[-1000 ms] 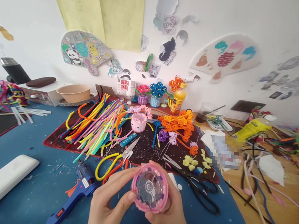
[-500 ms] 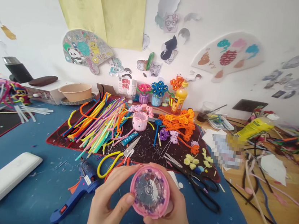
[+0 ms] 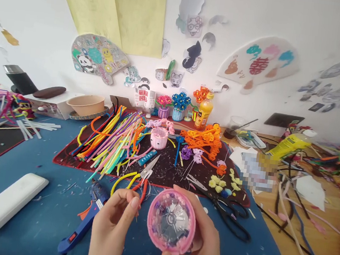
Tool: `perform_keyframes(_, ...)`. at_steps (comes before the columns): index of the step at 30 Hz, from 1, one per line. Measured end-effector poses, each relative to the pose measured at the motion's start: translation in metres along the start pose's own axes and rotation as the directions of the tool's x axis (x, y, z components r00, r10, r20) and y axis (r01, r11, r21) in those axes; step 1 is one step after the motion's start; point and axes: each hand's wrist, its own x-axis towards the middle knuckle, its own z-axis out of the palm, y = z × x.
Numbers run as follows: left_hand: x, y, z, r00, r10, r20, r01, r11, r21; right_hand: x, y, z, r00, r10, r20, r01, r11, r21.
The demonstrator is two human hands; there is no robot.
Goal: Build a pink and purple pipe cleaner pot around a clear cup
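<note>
My right hand (image 3: 200, 234) is wrapped round a clear plastic cup (image 3: 173, 219) edged with a fuzzy pink pipe-cleaner ring, its ribbed round end facing me. Purple and pink bits show around the inside of the ring. Just left of the cup, and apart from it, my left hand (image 3: 117, 220) is closed in a pinch of thumb and fingers. Whatever sits between those fingertips is too small to make out. Behind the left hand lie yellow-handled scissors (image 3: 126, 177) and an orange-red handled tool (image 3: 144, 190). A blue glue gun (image 3: 83, 224) rests to its left.
Colourful pipe cleaners (image 3: 119, 138) are heaped on a dark mat, beside a small pink pot (image 3: 159, 137) and orange pipe-cleaner pieces (image 3: 205, 142). Black scissors (image 3: 230, 213) lie right of my right hand. A long white bar-shaped object (image 3: 1, 210) occupies the left. An orange drink bottle (image 3: 204, 112) stands behind.
My left hand has let go of the cup and moved left, its fingers now pinched together. The cup stays in my right hand, turned slightly.
</note>
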Motion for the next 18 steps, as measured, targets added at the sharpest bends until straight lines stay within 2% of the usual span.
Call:
perform_keyframes(5,-0.001,0.001,0.003,0.996,-0.061,0.062,0.066,0.995,-0.077,0.0,-0.002,0.0,1.0,0.021,0.01,-0.022,1.0,0.02)
perform_keyframes(10,0.001,0.004,0.006,0.99,-0.121,0.078,0.133,0.978,-0.161,0.001,0.007,-0.002,0.999,0.037,0.002,-0.037,0.998,0.045)
perform_keyframes(15,-0.001,0.012,0.01,0.95,-0.278,0.142,0.31,0.89,-0.334,0.011,0.031,-0.005,0.989,0.05,-0.136,-0.062,0.994,-0.088)
perform_keyframes(18,-0.005,0.014,0.013,0.922,-0.34,0.185,0.387,0.835,-0.391,0.016,0.047,-0.003,0.982,0.068,-0.175,-0.094,0.985,-0.143)
